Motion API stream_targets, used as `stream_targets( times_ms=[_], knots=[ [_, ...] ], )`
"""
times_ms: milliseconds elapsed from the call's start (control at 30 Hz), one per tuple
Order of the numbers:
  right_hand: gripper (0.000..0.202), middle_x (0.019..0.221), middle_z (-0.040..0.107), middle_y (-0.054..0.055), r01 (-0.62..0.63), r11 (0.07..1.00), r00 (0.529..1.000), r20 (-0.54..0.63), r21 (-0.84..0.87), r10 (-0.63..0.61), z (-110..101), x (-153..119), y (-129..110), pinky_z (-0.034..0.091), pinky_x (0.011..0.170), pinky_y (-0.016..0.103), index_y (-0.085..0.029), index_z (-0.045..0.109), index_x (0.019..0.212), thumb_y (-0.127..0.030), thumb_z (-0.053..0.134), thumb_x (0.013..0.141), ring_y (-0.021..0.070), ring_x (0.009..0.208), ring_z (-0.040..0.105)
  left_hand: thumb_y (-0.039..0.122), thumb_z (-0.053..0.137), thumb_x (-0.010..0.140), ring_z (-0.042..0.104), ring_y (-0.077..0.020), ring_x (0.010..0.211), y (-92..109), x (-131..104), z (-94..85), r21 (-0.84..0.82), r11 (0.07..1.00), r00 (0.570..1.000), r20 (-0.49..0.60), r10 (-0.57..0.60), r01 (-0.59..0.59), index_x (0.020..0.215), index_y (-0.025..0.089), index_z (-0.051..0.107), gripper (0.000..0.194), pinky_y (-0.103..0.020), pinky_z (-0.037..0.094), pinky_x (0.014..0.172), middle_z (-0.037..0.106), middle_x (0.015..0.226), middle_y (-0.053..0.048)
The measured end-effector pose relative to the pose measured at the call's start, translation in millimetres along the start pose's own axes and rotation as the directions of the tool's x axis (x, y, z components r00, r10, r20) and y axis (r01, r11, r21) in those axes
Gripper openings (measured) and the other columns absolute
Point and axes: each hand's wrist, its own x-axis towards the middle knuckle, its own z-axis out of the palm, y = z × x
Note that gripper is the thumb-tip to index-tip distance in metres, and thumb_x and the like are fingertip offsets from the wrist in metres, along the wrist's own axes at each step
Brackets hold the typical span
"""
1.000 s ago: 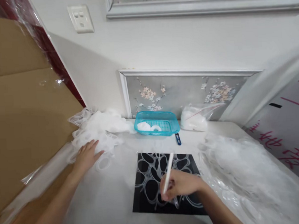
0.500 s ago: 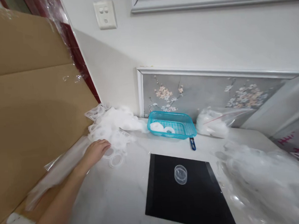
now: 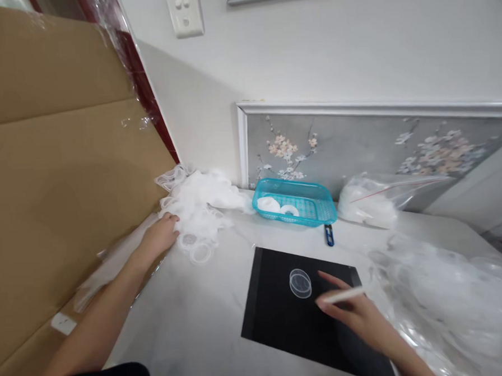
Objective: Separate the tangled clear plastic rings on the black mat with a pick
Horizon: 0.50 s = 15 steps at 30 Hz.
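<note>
A right hand (image 3: pixel 353 311) pinches a white pen-like stick (image 3: pixel 344 295) in its grip over a black mat (image 3: pixel 283 315) on a pale marbled surface (image 3: pixel 190 320), its fingers just beside two overlapping clear rings (image 3: pixel 300 283) lying on the mat. The left hand (image 3: pixel 161 235) rests at the near edge of a heap of white rings (image 3: pixel 197 213) beside a cardboard sheet (image 3: pixel 66 203); whether its grip closes on any of them, one cannot tell. Beyond the mat, a turquoise basket (image 3: pixel 319 207) holds white pieces (image 3: pixel 268 204) near the wall, a small blue tool (image 3: pixel 329 235) just in front of it. A zip bag (image 3: pixel 372 207) with white contents sits to the basket's right, and clear plastic (image 3: pixel 450 295) is piled right of the mat.
</note>
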Motion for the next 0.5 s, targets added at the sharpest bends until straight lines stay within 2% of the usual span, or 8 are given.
stream_targets(
  times_ms=[67, 167, 233, 300, 367, 400, 467, 500],
  knots=[
    [0.036, 0.136, 0.059, 0.015, -0.041, 0.993, 0.999, 0.013, 0.112, 0.040, 32, 24, -12, 0.051, 0.095, 0.043, -0.017, 0.076, 0.080, -0.051, 0.068, 0.071, 0.0353, 0.117, 0.060, 0.018, 0.051, 0.079, 0.060, -0.0326, 0.110, -4, -4, -1.1, -0.018, 0.999, 0.998, -0.042, -0.052, 0.051, 0.119, 0.014, 0.059, 0.041, -0.043, 0.047, 0.093, 0.054, 0.130, -0.017],
    [0.027, 0.128, 0.064, 0.016, -0.010, 0.993, 0.999, 0.038, 0.119, 0.006, 59, 45, -21, 0.049, 0.094, 0.044, -0.015, 0.077, 0.075, -0.041, 0.071, 0.069, 0.0343, 0.110, 0.063, 0.021, 0.051, 0.079, 0.063, -0.0321, 0.102, -14, -9, -3.3, -0.096, 0.991, 0.992, -0.083, -0.099, 0.091, 0.115, 0.015, 0.061, 0.038, -0.044, 0.047, 0.090, 0.063, 0.118, -0.016],
    [0.020, 0.104, 0.073, 0.014, 0.020, 0.990, 0.991, 0.127, 0.138, -0.038, 69, 49, -24, 0.052, 0.083, 0.041, -0.015, 0.076, 0.072, -0.034, 0.071, 0.070, 0.0294, 0.091, 0.068, 0.027, 0.051, 0.080, 0.066, -0.0294, 0.091, -21, -13, -3.9, -0.184, 0.980, 0.990, -0.100, -0.100, 0.080, 0.108, 0.015, 0.062, 0.033, -0.042, 0.049, 0.084, 0.068, 0.104, -0.013],
    [0.017, 0.075, 0.073, 0.009, 0.021, 0.983, 0.970, 0.236, 0.184, -0.065, 72, 47, -24, 0.052, 0.068, 0.035, -0.014, 0.074, 0.067, -0.030, 0.069, 0.072, 0.0231, 0.069, 0.067, 0.035, 0.051, 0.080, 0.067, -0.0259, 0.082, -25, -16, -4.4, -0.293, 0.955, 0.989, -0.120, -0.084, 0.046, 0.098, 0.017, 0.063, 0.029, -0.037, 0.051, 0.077, 0.071, 0.092, -0.009],
    [0.020, 0.061, 0.068, 0.006, 0.001, 0.977, 0.963, 0.264, 0.215, -0.059, 59, 37, -22, 0.050, 0.060, 0.032, -0.015, 0.073, 0.065, -0.032, 0.068, 0.073, 0.0210, 0.061, 0.064, 0.044, 0.051, 0.078, 0.067, -0.0231, 0.076, -27, -17, -5.8, -0.402, 0.916, 0.986, -0.150, -0.073, 0.007, 0.087, 0.019, 0.061, 0.028, -0.033, 0.052, 0.069, 0.070, 0.084, -0.007],
    [0.022, 0.061, 0.068, 0.006, -0.004, 0.977, 0.976, 0.214, 0.214, -0.043, 44, 30, -18, 0.050, 0.060, 0.032, -0.015, 0.074, 0.065, -0.035, 0.068, 0.073, 0.0217, 0.061, 0.065, 0.048, 0.052, 0.077, 0.066, -0.0222, 0.074, -27, -18, -6.9, -0.453, 0.892, 0.983, -0.168, -0.071, -0.013, 0.084, 0.019, 0.059, 0.030, -0.031, 0.052, 0.067, 0.070, 0.081, -0.006],
    [0.026, 0.070, 0.073, 0.009, 0.025, 0.987, 0.999, -0.043, 0.157, -0.018, -1, 8, -7, 0.053, 0.064, 0.035, -0.017, 0.077, 0.072, -0.043, 0.071, 0.071, 0.0257, 0.069, 0.068, 0.053, 0.055, 0.075, 0.064, -0.0205, 0.070, -26, -18, -9.1, -0.556, 0.830, 0.976, -0.205, -0.078, -0.051, 0.080, 0.019, 0.058, 0.034, -0.030, 0.052, 0.064, 0.068, 0.076, -0.004],
    [0.025, 0.075, 0.075, 0.009, 0.040, 0.993, 0.973, -0.231, 0.107, -0.014, -28, -6, 1, 0.054, 0.065, 0.035, -0.020, 0.079, 0.073, -0.044, 0.073, 0.070, 0.0275, 0.072, 0.070, 0.054, 0.058, 0.073, 0.064, -0.0199, 0.069, -24, -18, -9.9, -0.603, 0.795, 0.971, -0.223, -0.087, -0.067, 0.079, 0.019, 0.059, 0.035, -0.030, 0.052, 0.064, 0.067, 0.075, -0.004]
  ],
)
